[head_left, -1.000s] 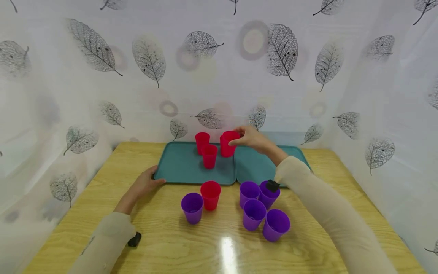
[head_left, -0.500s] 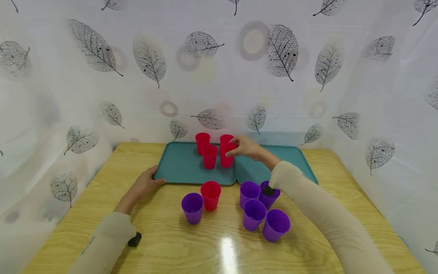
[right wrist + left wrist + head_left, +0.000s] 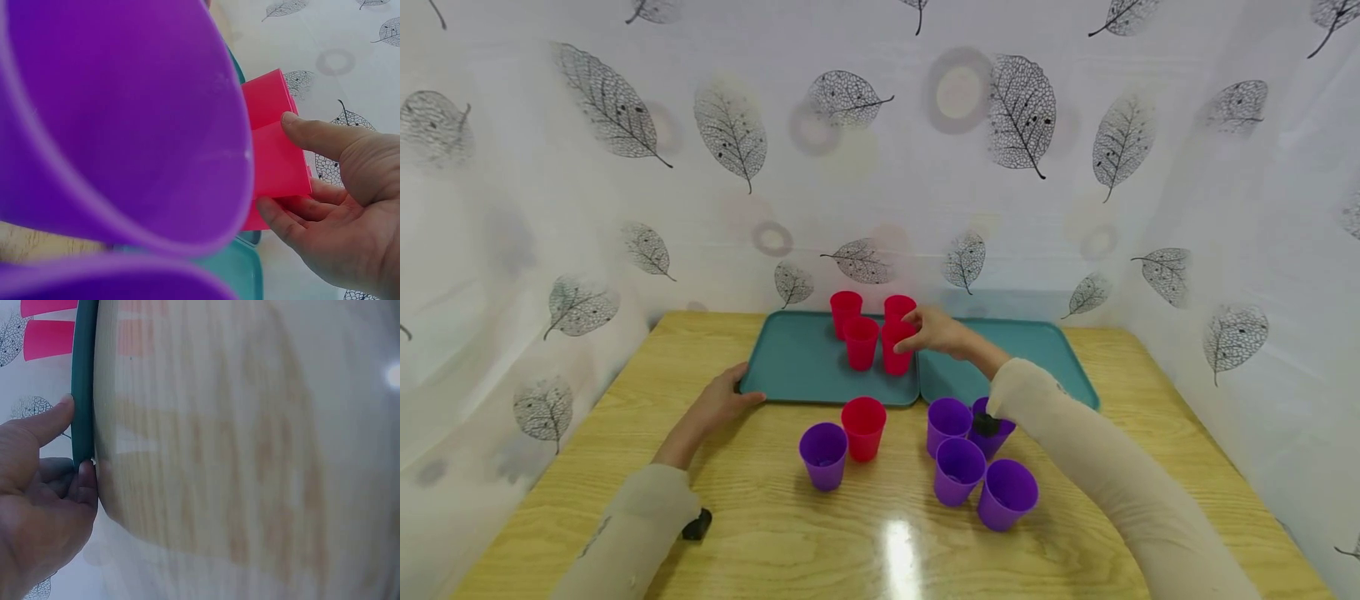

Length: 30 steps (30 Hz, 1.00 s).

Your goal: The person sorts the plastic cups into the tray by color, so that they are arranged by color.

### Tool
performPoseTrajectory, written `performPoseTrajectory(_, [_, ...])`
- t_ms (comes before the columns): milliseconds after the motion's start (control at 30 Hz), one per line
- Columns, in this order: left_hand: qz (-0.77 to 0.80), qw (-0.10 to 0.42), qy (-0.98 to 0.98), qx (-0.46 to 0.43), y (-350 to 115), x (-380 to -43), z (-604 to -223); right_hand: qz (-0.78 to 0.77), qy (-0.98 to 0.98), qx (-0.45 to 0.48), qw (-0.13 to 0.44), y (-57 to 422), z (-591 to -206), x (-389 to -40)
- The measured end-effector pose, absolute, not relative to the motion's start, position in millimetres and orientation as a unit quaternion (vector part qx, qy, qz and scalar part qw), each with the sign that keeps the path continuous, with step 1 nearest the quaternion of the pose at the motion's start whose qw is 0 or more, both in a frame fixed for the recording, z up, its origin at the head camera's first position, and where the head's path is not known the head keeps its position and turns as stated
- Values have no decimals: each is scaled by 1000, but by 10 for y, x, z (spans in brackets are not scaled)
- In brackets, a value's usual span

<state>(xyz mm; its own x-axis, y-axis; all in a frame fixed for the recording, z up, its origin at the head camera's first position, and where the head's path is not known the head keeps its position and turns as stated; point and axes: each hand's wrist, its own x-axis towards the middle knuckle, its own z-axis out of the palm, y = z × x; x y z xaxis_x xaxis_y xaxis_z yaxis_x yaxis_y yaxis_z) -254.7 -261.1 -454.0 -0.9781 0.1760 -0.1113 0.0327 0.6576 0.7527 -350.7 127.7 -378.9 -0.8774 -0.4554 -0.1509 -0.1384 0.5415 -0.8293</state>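
My right hand (image 3: 934,332) holds a red cup (image 3: 897,357) upright at the right part of the left teal tray (image 3: 797,379). In the right wrist view, thumb and fingers lie on opposite sides of that red cup (image 3: 281,159). Three more red cups stand on the same tray: one at the back (image 3: 846,310), one beside the held cup (image 3: 861,346), and one behind it (image 3: 898,305). My left hand (image 3: 718,400) grips the tray's front left corner. In the left wrist view its thumb and curled fingers meet the tray's edge (image 3: 84,387).
On the wooden table (image 3: 760,517), a red cup (image 3: 863,429) stands beside a purple cup (image 3: 824,457). Several purple cups (image 3: 955,473) cluster to the right, below my right forearm. A second teal tray (image 3: 1030,346) adjoins the first. A leaf-printed curtain (image 3: 880,183) hangs behind.
My right hand has brought the red cup towards me, from the back cup down to the front of it at the tray's right side. My left hand stays on the tray corner.
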Motion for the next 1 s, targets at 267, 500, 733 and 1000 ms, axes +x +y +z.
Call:
performPoseTrajectory(267, [409, 81, 907, 62, -2605, -2546, -4550, -449, 857, -176, 180, 1283, -3803, -3490])
performPoseTrajectory(500, [410, 77, 907, 66, -2603, -2549, -4550, -434, 866, -180, 171, 1279, -3805, -3478])
performPoseTrajectory(733, [411, 82, 906, 61, -2603, -2549, -4553, -414, 878, -167, 172, 1342, -3768, -3454])
performPoseTrajectory(1000, [411, 83, 906, 61, -2609, -2560, -4560, -392, 891, -159, 166, 1473, -3542, -3252])
